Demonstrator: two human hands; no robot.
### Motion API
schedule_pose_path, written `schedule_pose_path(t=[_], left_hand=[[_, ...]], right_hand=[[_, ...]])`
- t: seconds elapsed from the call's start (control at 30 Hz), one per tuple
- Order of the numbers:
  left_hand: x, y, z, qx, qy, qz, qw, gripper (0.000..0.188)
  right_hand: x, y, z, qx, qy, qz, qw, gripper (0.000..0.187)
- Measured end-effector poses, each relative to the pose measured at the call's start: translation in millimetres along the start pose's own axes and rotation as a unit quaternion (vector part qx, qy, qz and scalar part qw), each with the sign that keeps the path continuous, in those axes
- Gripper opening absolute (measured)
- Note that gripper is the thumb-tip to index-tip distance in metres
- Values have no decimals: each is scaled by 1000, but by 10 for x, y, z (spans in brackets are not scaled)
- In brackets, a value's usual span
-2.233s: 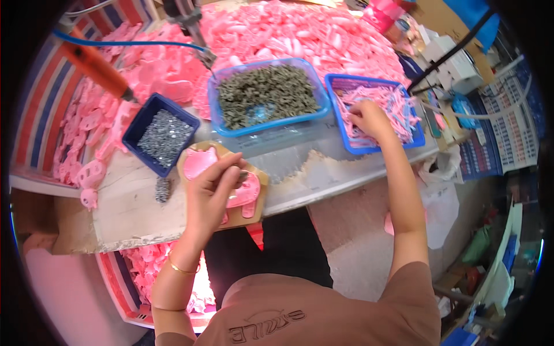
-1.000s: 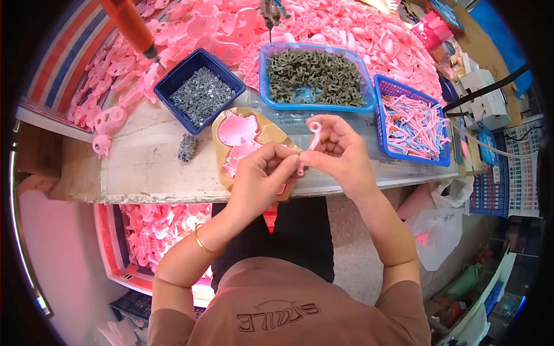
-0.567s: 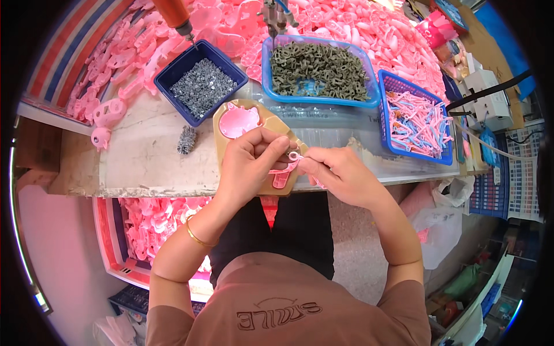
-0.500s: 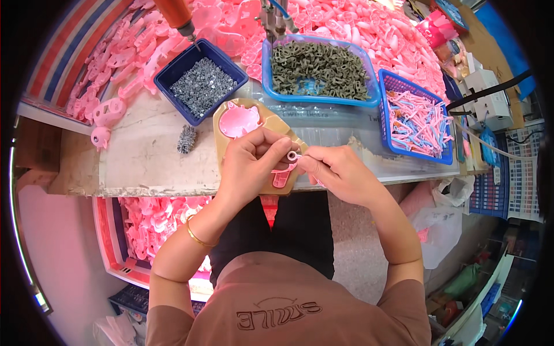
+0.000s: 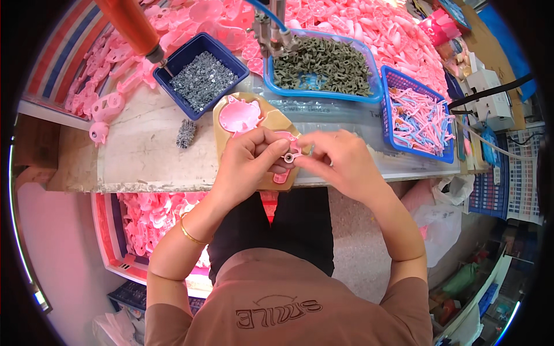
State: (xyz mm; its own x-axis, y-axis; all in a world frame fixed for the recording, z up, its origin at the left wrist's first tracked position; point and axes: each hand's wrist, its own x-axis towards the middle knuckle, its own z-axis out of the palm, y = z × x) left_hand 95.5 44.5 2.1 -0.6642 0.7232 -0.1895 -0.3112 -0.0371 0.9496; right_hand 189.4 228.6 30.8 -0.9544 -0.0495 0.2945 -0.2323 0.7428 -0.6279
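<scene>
Pale pink marks the ring piece (image 5: 289, 157), darker at its centre. The holder (image 5: 273, 119) is tan, the shell (image 5: 239, 117) in it bright pink. From where I stand, the box (image 5: 179, 104) reads navy with silver-grey screws (image 5: 205, 81); the tub (image 5: 329, 98), light blue with olive-grey clips (image 5: 323, 66); the basket (image 5: 416, 153), deeper blue with pink and pale blue sticks (image 5: 421, 124). The heaped parts (image 5: 346, 23) are pink. Screwdriver (image 5: 130, 26): orange-red. Hose (image 5: 268, 12): blue. Sheet (image 5: 57, 52): red, whitish and navy stripes. Counter (image 5: 138, 155): greyish white, mottled brown. Shirt (image 5: 288, 288): brown, dark-outlined lettering. Bracelet (image 5: 189, 232): gold. Trousers (image 5: 300, 230): black.
</scene>
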Motion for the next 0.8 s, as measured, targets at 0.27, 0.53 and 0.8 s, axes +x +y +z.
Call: schedule_pose_path(t=[0.27, 0.53, 0.8], left_hand=[[-34, 173, -210, 114, 54, -15, 992, 24], [-198, 190, -591, 393, 208, 200, 873, 17], [-235, 69, -691, 497, 153, 315, 793, 14]], right_hand=[[246, -31, 222, -194, 48, -184, 962, 24], [401, 15, 547, -267, -38, -199, 942, 13], [482, 49, 688, -257, -65, -210, 941, 6]])
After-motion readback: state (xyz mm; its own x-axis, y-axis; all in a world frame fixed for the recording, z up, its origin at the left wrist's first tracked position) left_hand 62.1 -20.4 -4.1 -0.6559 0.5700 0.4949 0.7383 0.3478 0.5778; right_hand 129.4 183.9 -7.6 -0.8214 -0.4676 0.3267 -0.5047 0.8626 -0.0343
